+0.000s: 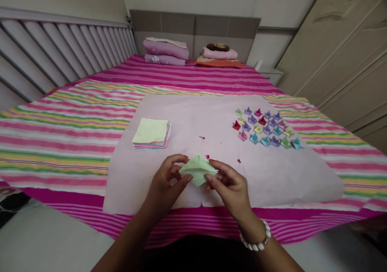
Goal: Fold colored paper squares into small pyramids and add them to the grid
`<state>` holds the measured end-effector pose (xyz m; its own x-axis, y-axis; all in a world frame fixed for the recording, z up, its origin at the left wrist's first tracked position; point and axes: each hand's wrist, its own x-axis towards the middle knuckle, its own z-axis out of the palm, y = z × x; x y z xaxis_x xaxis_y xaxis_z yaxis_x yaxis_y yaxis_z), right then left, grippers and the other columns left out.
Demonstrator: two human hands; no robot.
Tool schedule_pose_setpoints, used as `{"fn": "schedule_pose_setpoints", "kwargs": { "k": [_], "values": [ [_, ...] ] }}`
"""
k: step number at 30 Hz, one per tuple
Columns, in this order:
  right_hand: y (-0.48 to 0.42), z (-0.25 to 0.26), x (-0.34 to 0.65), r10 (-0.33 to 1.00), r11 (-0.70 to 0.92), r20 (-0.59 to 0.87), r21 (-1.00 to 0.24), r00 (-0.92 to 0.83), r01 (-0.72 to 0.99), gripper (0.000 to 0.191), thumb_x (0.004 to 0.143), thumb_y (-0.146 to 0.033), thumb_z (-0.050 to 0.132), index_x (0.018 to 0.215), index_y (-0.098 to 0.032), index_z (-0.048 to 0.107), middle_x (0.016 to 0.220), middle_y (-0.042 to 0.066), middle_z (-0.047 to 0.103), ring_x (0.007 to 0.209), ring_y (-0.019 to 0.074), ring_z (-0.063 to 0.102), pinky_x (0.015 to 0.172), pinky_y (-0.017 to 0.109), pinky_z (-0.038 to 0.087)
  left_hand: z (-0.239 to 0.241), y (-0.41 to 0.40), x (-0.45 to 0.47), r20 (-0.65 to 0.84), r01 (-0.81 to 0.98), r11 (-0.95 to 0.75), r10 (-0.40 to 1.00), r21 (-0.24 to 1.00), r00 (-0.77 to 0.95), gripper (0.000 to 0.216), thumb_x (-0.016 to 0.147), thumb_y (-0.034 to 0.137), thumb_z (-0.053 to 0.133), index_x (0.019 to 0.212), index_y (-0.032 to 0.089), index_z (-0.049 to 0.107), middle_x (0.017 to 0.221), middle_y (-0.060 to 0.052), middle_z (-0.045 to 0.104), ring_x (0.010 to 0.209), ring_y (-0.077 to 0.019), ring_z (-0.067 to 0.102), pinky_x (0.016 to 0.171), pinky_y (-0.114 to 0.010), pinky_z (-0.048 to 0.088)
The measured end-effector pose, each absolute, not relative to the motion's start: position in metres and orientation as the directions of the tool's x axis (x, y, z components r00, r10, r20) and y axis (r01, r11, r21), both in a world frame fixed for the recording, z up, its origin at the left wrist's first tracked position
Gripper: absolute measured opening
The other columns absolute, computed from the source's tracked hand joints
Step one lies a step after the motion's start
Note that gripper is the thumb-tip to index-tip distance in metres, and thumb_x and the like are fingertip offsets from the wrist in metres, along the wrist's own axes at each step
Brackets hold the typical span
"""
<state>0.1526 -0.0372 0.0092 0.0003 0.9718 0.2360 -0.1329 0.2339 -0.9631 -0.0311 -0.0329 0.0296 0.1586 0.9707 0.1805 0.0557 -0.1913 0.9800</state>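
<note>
Both forearms enter from bottom edge, right wrist with white bead bracelet (256,241). Left hand (165,187) and right hand (231,187) meet over near edge of pale sheet (272,175) spread on striped bed (60,119). Green paper (198,170), partly folded to a peaked shape, held between both hands just above sheet. Left grip: thumb and fingers pinched shut on left corner. Right grip: thumb and fingertips closed on right edge.

Handling, as judged: paper very light, thin, limp between creases, stiffer along folds; easily crushed or torn. Best held at corners and along creased edges, with light pinch only.

Paper stack (152,133) to the left on sheet, well apart from hands. Folded pieces (266,127), many colours, grouped to the right. Small red scraps (202,137) scattered between.

Hidden or unclear: underside of green paper and lower folds covered by fingers; exact fold stage not discernible. Pillows (166,51) at headboard, distant. Elbows cut off by frame.
</note>
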Motion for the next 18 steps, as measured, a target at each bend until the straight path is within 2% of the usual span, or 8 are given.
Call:
{"fn": "schedule_pose_setpoints", "kwargs": {
  "k": [2,7,12,18],
  "values": [
    [-0.0371,0.0094,0.1527,0.977,0.210,0.213,-0.970,-0.013,-0.123,0.041,0.077,-0.023,0.074,0.117,-0.026,0.065,0.058,-0.003,0.065,0.053,0.0151,0.063,0.054,0.031,0.055,0.0289,-0.0330,-0.0318,0.232,0.088,-0.246,0.962,0.965,0.143,0.028,0.082,0.020,0.064,0.108,0.023,0.052,0.106,-0.005,0.061,0.085,-0.0151,0.062,0.067,-0.025,0.046],
    [-0.0375,0.0111,0.1525,0.977,0.202,0.208,-0.972,-0.039,-0.119,0.034,0.076,-0.024,0.074,0.110,-0.026,0.068,0.064,-0.002,0.066,0.052,0.0135,0.062,0.053,0.030,0.055,0.0287,-0.0311,-0.0336,0.400,0.178,-0.432,0.896,0.884,0.193,0.014,0.083,0.015,0.062,0.095,0.022,0.060,0.109,-0.006,0.059,0.097,-0.0174,0.059,0.068,-0.025,0.047],
    [-0.0378,0.0128,0.1511,0.967,0.243,0.253,-0.948,-0.024,-0.204,0.021,0.075,-0.022,0.074,0.096,-0.026,0.071,0.102,0.004,0.068,0.056,0.0100,0.062,0.050,0.026,0.057,0.0286,-0.0298,-0.0344,0.384,0.225,-0.425,0.900,0.877,0.205,0.013,0.083,0.015,0.061,0.094,0.022,0.064,0.107,-0.006,0.060,0.095,-0.0164,0.059,0.070,-0.025,0.048],
    [-0.0395,0.0151,0.1505,0.959,0.271,0.281,-0.943,-0.027,-0.191,0.012,0.075,-0.022,0.075,0.085,-0.022,0.071,0.105,0.007,0.067,0.060,0.0114,0.062,0.047,0.025,0.059,0.0281,-0.0308,-0.0329,0.382,0.237,-0.420,0.904,0.876,0.190,0.017,0.083,0.014,0.061,0.098,0.021,0.064,0.103,-0.006,0.063,0.091,-0.0171,0.061,0.069,-0.026,0.049]
  ]
}}
